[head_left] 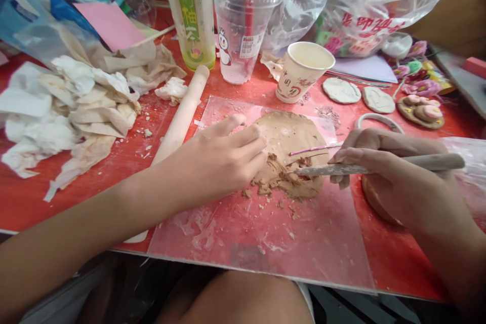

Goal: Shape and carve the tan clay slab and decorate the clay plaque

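A flattened slab of brown clay (294,134) lies on a clear sheet (228,228), its near side broken into ragged bits and crumbs. My left hand (231,154) rests over the slab's left edge, fingers slightly bent and somewhat apart, holding nothing visible. In my right hand (395,177) is a grey, clay-smeared modelling knife (433,162), held like a pen. Its tip meets the torn part of the clay. A thin pink stick (309,151) runs across the slab towards my right fingers; whether they hold it I cannot tell.
A rolling pin (182,111) lies left of the sheet, beside crumpled tissues (72,106). Behind stand a bottle (190,15), a plastic cup (243,25) and a paper cup (304,71). Clay discs (341,90), a ring (379,117) and a plastic bag (364,20) are at right.
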`<move>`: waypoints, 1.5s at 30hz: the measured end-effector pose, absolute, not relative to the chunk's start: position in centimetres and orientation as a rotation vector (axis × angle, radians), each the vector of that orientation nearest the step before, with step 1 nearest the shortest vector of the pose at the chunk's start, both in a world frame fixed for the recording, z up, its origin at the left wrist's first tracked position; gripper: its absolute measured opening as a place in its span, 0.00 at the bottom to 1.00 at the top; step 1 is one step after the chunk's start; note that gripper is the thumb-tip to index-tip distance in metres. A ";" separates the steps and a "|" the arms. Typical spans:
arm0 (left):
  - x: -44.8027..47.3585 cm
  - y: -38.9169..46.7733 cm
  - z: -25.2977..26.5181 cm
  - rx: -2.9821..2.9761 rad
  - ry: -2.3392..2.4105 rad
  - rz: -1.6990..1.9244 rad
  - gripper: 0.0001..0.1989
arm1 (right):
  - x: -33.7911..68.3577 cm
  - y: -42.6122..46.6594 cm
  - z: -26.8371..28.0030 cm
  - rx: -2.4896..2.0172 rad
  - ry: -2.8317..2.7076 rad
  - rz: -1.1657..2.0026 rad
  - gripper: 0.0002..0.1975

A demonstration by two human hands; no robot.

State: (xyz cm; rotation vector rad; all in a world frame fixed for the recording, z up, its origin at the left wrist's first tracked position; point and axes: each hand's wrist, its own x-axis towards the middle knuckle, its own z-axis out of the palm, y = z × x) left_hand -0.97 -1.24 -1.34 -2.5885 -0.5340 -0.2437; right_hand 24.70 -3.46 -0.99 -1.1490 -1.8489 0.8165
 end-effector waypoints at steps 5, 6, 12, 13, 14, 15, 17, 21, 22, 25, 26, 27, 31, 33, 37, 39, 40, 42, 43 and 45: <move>-0.9 -1.3 -1.1 -2.573 -0.532 -0.266 0.12 | 25.0 -3.2 -1.3 -1.063 -1.698 0.861 0.13; -0.9 -1.3 -1.1 -2.577 -0.532 -0.279 0.12 | 25.0 -3.2 -1.3 -1.066 -1.603 0.887 0.13; -0.8 -1.3 -2.1 -2.760 -0.616 -0.319 0.16 | 24.5 -3.0 -0.4 -1.104 -1.244 0.881 0.12; -0.9 -1.2 -2.3 -2.801 -0.641 -0.328 0.16 | 24.4 -3.0 -0.2 -1.112 -1.217 0.873 0.12; -0.9 -1.0 -2.4 -2.838 -0.657 -0.338 0.17 | 24.3 -3.0 -0.1 -1.125 -1.184 0.871 0.12; -1.0 -0.8 -2.5 -2.868 -0.663 -0.349 0.17 | 24.2 -3.0 -0.1 -1.142 -1.158 0.875 0.12; -1.1 -0.5 -2.4 -2.912 -0.666 -0.348 0.18 | 24.2 -3.0 0.0 -1.165 -1.140 0.894 0.13; -1.1 -0.1 -2.0 -2.970 -0.660 -0.293 0.18 | 23.9 -3.2 -0.3 -1.179 -1.192 0.944 0.13; -1.1 0.0 -1.9 -2.984 -0.656 -0.271 0.18 | 23.8 -3.2 -0.4 -1.184 -1.204 0.960 0.13; -1.1 0.1 -1.9 -2.999 -0.626 -0.245 0.19 | 23.7 -3.2 -0.7 -1.220 -1.296 0.975 0.11; -1.1 0.1 -1.9 -2.995 -0.609 -0.253 0.19 | 23.6 -3.2 -0.7 -1.231 -1.351 0.954 0.11; -1.1 0.2 -1.9 -2.990 -0.586 -0.264 0.18 | 23.7 -3.3 -0.8 -1.236 -1.418 0.915 0.11; -1.1 0.3 -2.1 -2.980 -0.511 -0.312 0.17 | 24.1 -4.0 -1.0 -1.183 -1.748 0.626 0.13; -1.1 0.2 -2.0 -2.961 -0.487 -0.394 0.15 | 24.4 -4.4 -1.2 -1.062 -1.946 0.455 0.13; -1.1 -0.3 -1.5 -2.859 -0.533 -0.595 0.17 | 24.5 -5.1 -1.8 -0.788 -2.294 0.219 0.17; -1.1 -0.5 -1.4 -2.817 -0.622 -0.607 0.17 | 24.3 -5.2 -2.3 -0.724 -2.397 0.060 0.17; -1.1 -0.6 -1.4 -2.806 -0.657 -0.595 0.16 | 24.3 -5.3 -2.5 -0.667 -2.442 -0.040 0.16; -1.0 -0.6 -1.5 -2.802 -0.674 -0.560 0.15 | 24.4 -5.4 -3.0 -0.492 -2.510 -0.244 0.13; -0.9 -0.5 -1.7 -2.807 -0.657 -0.538 0.14 | 24.5 -5.5 -3.3 -0.409 -2.528 -0.315 0.12; -0.9 -0.5 -1.9 -2.824 -0.610 -0.491 0.13 | 24.7 -5.6 -3.6 -0.330 -2.549 -0.370 0.11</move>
